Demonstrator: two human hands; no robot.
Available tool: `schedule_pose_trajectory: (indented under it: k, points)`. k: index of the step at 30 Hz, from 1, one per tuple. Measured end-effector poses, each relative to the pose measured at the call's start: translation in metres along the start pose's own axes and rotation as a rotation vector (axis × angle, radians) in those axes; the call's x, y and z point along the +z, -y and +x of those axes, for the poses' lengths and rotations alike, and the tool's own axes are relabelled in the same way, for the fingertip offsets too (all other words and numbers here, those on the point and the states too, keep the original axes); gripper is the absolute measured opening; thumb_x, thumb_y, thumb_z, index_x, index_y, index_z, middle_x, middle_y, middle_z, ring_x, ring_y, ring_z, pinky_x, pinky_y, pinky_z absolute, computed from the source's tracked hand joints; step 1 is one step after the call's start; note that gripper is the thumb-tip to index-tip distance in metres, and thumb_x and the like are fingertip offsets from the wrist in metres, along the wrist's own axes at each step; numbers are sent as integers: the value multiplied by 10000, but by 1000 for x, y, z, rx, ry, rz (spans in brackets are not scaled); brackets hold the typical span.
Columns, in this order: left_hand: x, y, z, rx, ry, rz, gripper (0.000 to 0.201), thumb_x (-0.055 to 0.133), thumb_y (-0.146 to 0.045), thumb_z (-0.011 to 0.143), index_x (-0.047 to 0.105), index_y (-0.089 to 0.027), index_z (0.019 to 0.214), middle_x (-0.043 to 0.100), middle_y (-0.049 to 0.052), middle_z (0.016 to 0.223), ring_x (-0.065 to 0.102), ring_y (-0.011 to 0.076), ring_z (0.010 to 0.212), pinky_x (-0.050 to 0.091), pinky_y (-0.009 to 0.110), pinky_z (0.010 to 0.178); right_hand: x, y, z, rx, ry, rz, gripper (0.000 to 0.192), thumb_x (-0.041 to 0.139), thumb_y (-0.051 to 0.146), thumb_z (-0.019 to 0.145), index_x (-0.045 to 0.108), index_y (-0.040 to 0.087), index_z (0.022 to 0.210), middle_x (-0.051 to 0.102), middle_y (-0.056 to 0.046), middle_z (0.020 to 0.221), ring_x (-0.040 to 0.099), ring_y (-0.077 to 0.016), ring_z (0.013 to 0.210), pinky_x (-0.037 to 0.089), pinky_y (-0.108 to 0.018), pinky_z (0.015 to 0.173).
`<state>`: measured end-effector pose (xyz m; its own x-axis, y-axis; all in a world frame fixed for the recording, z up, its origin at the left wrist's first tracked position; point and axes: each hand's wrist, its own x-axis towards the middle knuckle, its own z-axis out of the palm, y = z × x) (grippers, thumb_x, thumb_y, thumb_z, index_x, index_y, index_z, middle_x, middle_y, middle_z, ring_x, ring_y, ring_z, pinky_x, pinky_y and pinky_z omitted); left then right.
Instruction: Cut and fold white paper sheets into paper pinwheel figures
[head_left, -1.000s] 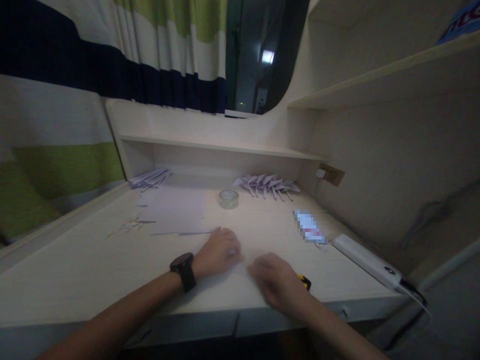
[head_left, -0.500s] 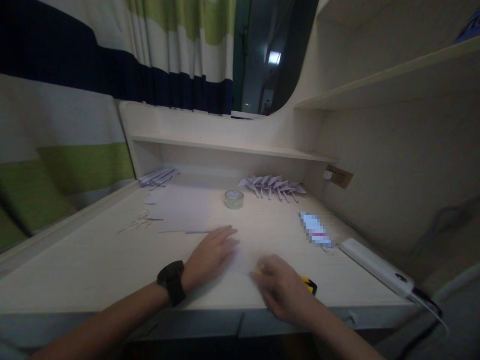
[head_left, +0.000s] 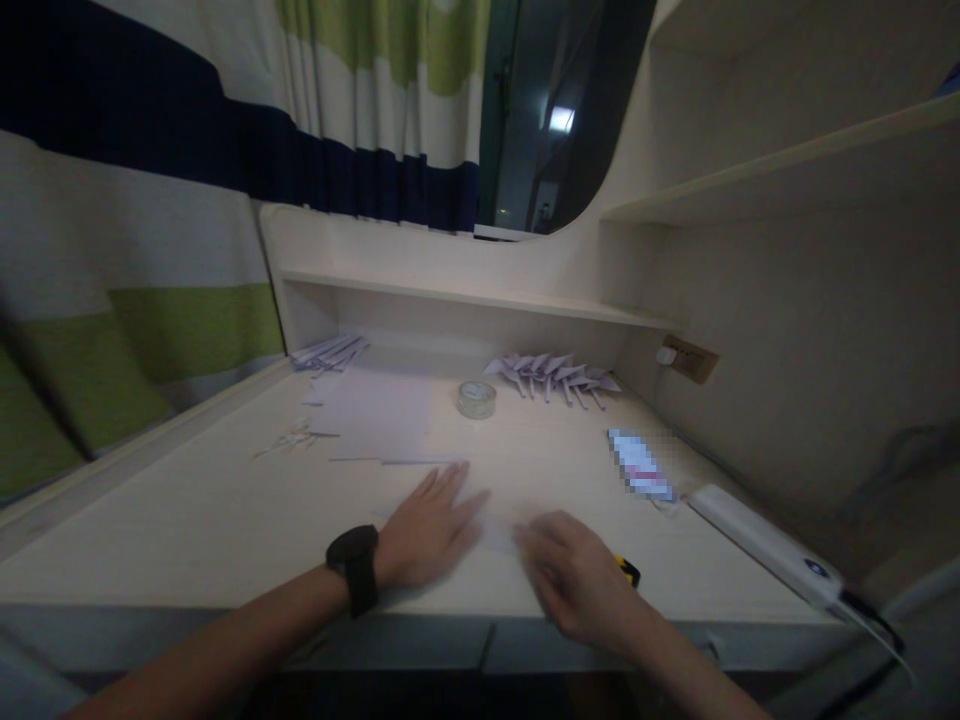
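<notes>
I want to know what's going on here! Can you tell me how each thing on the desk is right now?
Left hand: flat, fingers spread, pressing on the paper.
Right hand: curled, resting on the paper.
Paper: lying flat under both hands.
Tape roll: lying flat, untouched.
Folded paper shapes: lined up at the back.
Sheets: stacked flat.
Power strip: plugged cable at its end.

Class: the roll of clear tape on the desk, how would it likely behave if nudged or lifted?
The tape roll lies flat on the desk, so a nudge would probably slide it, not roll it. It looks small and hollow, so likely light. Set on edge, its round shape could roll.
</notes>
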<state>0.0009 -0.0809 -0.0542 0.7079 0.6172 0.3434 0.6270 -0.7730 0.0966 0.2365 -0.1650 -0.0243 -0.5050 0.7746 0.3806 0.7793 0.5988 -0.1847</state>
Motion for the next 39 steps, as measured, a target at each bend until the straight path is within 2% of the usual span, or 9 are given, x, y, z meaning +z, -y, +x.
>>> schedule_pose_trajectory:
  k: [4,6,15,23,29,39]
  points:
    - [1,-1,-1,-36,3,-3,481,303,-469,935,357,-308,1385,216,86,1509,169,296,1378,175,523,1075,7,3,-2,185,-72,-69,167,514,224,836,620,175,955,577,-112,938,511,-232,865,424,-386,772]
    - [1,0,-1,-37,11,-6,486,292,-472,936,353,-303,1388,225,95,1505,178,298,1375,174,518,1074,9,4,-3,210,-75,-58,151,507,219,842,625,176,926,569,-105,905,511,-227,845,425,-374,751]
    - [-4,-1,0,-33,56,4,497,255,-483,943,328,-300,1399,229,93,1504,182,289,1375,156,526,1081,8,-8,-3,135,-20,85,116,514,183,852,608,164,786,536,-76,850,506,-194,819,410,-319,712]
    - [-6,1,2,-39,126,13,522,205,-513,941,312,-306,1409,191,100,1512,154,301,1380,124,516,1091,9,-19,0,63,-16,134,99,527,144,828,621,158,799,532,-71,848,496,-183,804,391,-300,694]
    - [-5,2,2,-35,129,-5,525,218,-520,937,298,-313,1413,189,77,1516,145,297,1383,123,517,1092,6,-24,3,32,-11,153,103,537,172,834,639,159,824,528,-69,847,490,-175,789,386,-290,684]
    - [-7,0,1,-44,112,7,516,216,-508,943,306,-310,1410,204,97,1508,153,295,1381,119,516,1091,9,-27,1,23,-6,137,89,545,165,828,633,164,825,517,-61,840,480,-172,782,372,-289,676]
